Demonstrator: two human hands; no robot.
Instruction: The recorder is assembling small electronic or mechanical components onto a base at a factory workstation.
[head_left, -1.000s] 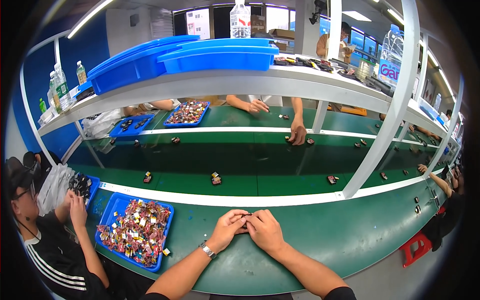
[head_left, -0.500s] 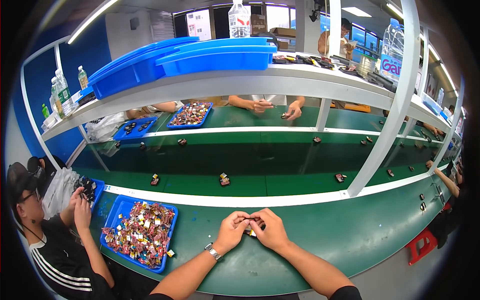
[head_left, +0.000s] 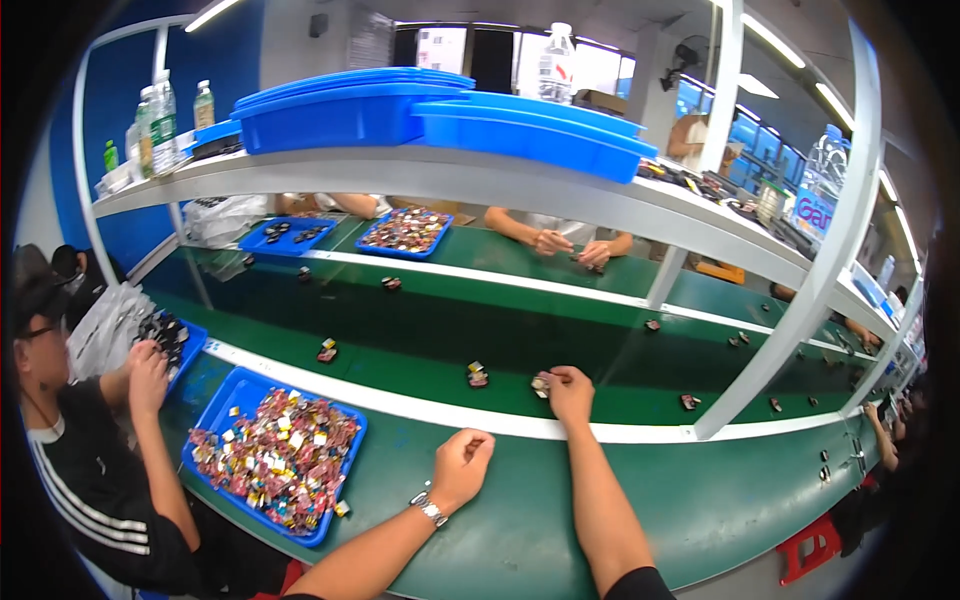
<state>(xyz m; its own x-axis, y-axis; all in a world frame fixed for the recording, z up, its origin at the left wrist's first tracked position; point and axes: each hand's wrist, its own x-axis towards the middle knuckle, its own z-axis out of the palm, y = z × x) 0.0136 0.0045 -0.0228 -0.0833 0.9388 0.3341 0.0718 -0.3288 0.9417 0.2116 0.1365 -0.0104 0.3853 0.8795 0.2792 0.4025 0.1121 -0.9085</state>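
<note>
My right hand reaches across the white rail and pinches a small dark part with a pinkish and pale top at its fingertips, low over the green belt. Whether the part touches the belt I cannot tell. Curled in a loose fist, my left hand stays over the near green tabletop, with no object showing in it. To its left stands a blue tray heaped with small pink, white and yellow pieces. Another such part lies on the belt, left of my right hand.
The white rail separates tabletop and belt. A white post rises at right, carrying a shelf with blue trays and bottles. A co-worker sits at left beside a tray of black parts; another person's hands work opposite.
My hands have separated. The right one has moved forward over the belt with the small part; the left has stayed near the tabletop and curled. The view has turned and tilted somewhat.
</note>
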